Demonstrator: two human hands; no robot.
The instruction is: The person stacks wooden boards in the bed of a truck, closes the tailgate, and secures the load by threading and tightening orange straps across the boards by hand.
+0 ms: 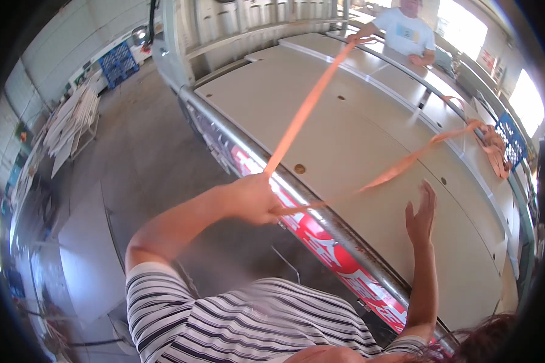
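Observation:
My left hand [254, 196] is closed around an orange webbing strap [310, 107] beside the near side rail of a truck bed. One length runs taut from this hand up to a co-worker's hand [360, 36] on the far side. Another length leads from my fist back over the bed, hanging slacker, to a bunched heap of the same strap [495, 148] at the right. Above the boards, my right hand [422, 215] is raised with thumb and fingers apart and nothing in it.
Large pale flat boards [266, 109] with small round holes fill the truck bed. A metal side rail [354, 239] with a red printed panel [321, 245] below it crosses before me. A blue crate [511, 142] stands at the right. Stacked sheets [72, 124] lean at far left.

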